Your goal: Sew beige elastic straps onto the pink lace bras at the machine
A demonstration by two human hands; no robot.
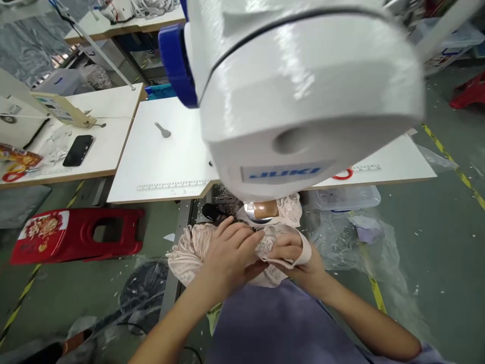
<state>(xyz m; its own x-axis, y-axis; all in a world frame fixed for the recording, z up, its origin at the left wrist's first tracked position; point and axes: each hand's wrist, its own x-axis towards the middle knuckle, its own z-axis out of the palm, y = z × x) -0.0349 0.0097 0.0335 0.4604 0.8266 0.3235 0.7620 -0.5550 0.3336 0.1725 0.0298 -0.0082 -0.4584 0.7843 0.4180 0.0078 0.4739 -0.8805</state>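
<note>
"Lace piece [266,241], pale pink: where exactly is it?"

"Between the person's two hands, over the lap, on the near side of the white sewing machine [314,96] (its big head, marked JUKI, hides much of the table)."

"And how does the right hand [299,259] have it?"

"Firmly enough: its fingers are curled in on the lace, and a smooth pale band [305,251] loops up by the knuckles."

"The left hand [231,246]?"

"Back upward, fingers nearly together and reaching to the lace. Its thumb is mostly hidden, so I can't tell whether it pinches the piece or merely rests on it."

"What lies about them?"

"A bundle of gathered pink fabric [189,255] sits under and beside the left hand. Just beyond the hands, more lace [291,208] shows below the machine head."

"Anything on the white table [166,156]?"

"A clear ruler [170,186] along the near edge and a small grey tool [162,130] farther back. Right of the machine head, a red ring-shaped handle [343,174] shows. On the floor, left, lies a red stool [78,235]."
</note>
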